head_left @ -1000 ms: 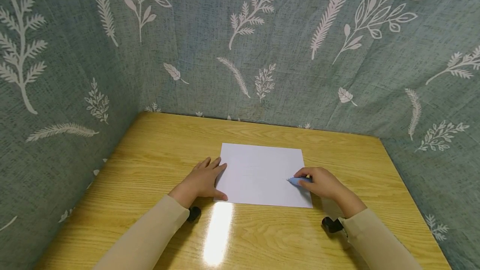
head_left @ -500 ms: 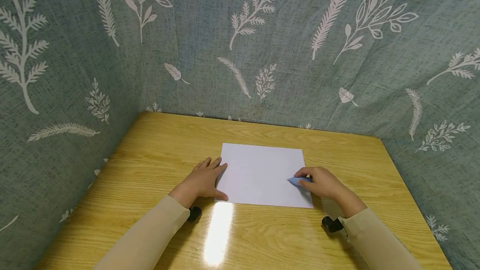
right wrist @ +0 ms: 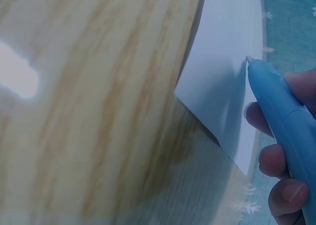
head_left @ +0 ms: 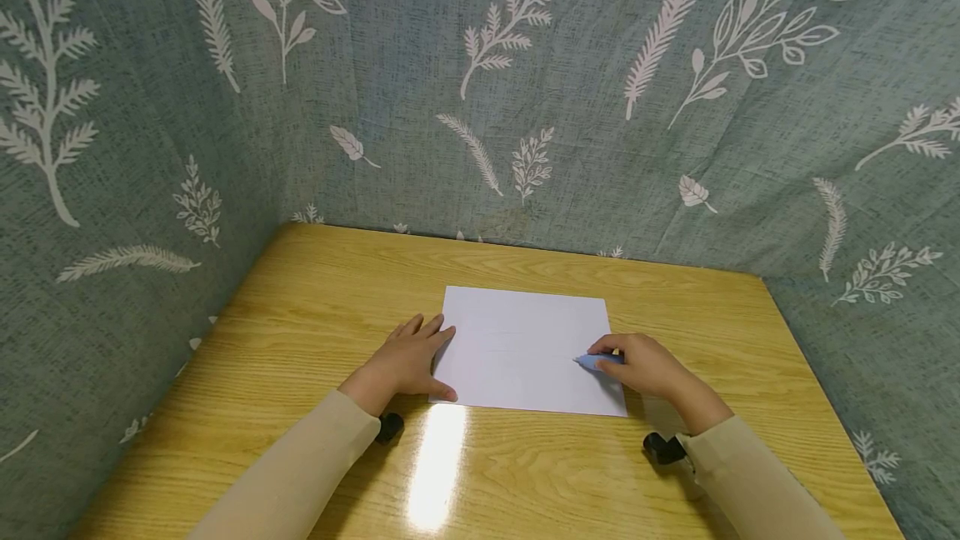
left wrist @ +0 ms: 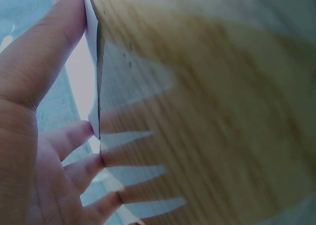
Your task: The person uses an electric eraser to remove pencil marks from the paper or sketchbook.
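Note:
A white sheet of paper (head_left: 525,319) lies on the wooden table. With fingers spread, my left hand (head_left: 405,363) rests at the paper's left edge, its thumb and index fingertip over the sheet. In the left wrist view the paper edge (left wrist: 94,86) runs beneath that hand's fingertips. My right hand (head_left: 641,365) holds a thick, light-blue pen (head_left: 598,362) over the right part of the sheet. Seen from the right wrist, the pen (right wrist: 279,101) sits between thumb and curled fingers, its narrow metal tip at the paper; whether it touches I cannot tell. Faint lines show mid-sheet.
The table (head_left: 525,473) has a wood-grain top with a bright glare patch (head_left: 437,469) in front of the paper. Green-blue cloth (head_left: 405,157) with white leaf prints stands behind it and along both sides. A black wrist camera (head_left: 663,448) sits below the right cuff.

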`<state>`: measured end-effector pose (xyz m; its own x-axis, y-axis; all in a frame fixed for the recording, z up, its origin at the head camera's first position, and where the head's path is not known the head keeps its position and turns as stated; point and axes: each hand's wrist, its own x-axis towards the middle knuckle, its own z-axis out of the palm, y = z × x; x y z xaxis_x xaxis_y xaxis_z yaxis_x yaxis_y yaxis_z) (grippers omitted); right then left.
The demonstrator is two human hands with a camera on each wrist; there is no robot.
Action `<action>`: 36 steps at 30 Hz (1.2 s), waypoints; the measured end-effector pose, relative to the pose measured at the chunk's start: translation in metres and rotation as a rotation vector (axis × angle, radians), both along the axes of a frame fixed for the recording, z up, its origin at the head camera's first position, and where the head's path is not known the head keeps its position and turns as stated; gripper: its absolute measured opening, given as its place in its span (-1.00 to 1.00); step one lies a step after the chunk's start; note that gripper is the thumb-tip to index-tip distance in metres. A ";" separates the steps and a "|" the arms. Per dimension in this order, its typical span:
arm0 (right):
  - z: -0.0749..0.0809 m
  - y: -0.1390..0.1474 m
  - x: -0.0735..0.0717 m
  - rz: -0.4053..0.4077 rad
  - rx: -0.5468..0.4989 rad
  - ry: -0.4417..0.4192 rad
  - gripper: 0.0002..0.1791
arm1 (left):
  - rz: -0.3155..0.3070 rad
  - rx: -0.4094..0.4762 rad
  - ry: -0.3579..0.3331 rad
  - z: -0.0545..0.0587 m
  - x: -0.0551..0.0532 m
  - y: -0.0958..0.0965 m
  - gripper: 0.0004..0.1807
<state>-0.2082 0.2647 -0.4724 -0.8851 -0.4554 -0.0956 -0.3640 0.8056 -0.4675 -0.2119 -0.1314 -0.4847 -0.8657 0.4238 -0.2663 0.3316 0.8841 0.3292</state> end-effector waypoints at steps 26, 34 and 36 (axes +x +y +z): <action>0.000 0.000 0.000 0.005 -0.004 0.015 -0.79 | -0.014 -0.002 0.003 -0.002 0.000 -0.001 0.22; 0.000 0.000 0.000 0.009 -0.005 0.007 -0.78 | -0.012 0.008 0.005 -0.001 0.001 -0.001 0.22; 0.000 0.000 0.000 0.008 -0.007 0.004 -0.78 | -0.012 0.009 0.006 -0.001 0.001 -0.001 0.22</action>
<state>-0.2087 0.2644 -0.4722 -0.8818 -0.4632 -0.0890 -0.3724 0.7995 -0.4713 -0.2112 -0.1322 -0.4853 -0.8623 0.4360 -0.2575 0.3437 0.8774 0.3347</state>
